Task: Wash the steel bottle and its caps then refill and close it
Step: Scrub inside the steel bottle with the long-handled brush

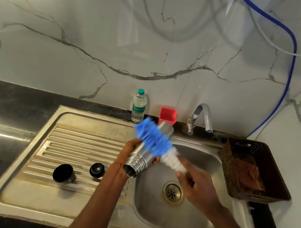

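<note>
left hand (134, 151): wrapped round the bottle (146, 153) near its open mouth, fingers curled under the steel body, thumb on the upper side.
bottle: held tilted over the seam between drainboard and basin, mouth pointing down toward the person, base pointing up and away toward the wall; uncapped.
right hand (196, 185): just right of the left hand, over the basin, closed on the handle of the brush (156, 141); the hand and handle are blurred, so the exact finger lay is unclear.
brush: blue bristles lie across the outside of the bottle's upper body, above the left hand; a white bristle part runs from there down to the right hand.
cap (64, 173): black and steel, on the drainboard well left of the left hand, open side facing up.
stopper (97, 170): black, on the drainboard just left of the left forearm, apart from the cap.
sink (188, 223): steel basin under the right hand, drain just below that hand.
tap (202, 117): beyond the right hand, at the wall.
water bottle (138, 106): plastic, upright on the bench beyond the left hand.
red cup (168, 116): behind the bottle's base.
basket (266, 170): dark, right of the right hand, cloth inside.
</note>
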